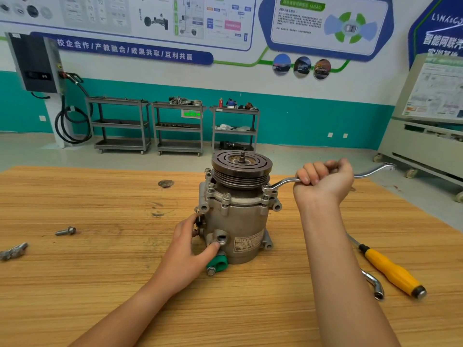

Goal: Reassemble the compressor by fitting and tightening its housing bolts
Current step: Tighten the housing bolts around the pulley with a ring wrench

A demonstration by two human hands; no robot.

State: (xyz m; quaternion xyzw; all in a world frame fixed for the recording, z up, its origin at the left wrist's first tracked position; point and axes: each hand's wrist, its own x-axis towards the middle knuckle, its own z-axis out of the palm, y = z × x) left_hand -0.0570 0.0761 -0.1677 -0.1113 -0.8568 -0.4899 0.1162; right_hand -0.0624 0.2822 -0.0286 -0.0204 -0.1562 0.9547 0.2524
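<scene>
Left hand (190,244) clasps the compressor (240,221), likely to stop rotation; right hand (325,182), fisted on the wrench (285,182), levers the right bolt (266,189).

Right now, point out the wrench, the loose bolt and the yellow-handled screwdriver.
wrench (284,181): head view, shank beside its ring end.
loose bolt (71,230): head view, its flanged head.
yellow-handled screwdriver (392,270): head view, middle of handle.

I see through one head camera. It looks forward and down, near the compressor (238,221), toward the wall (313,116).
</scene>
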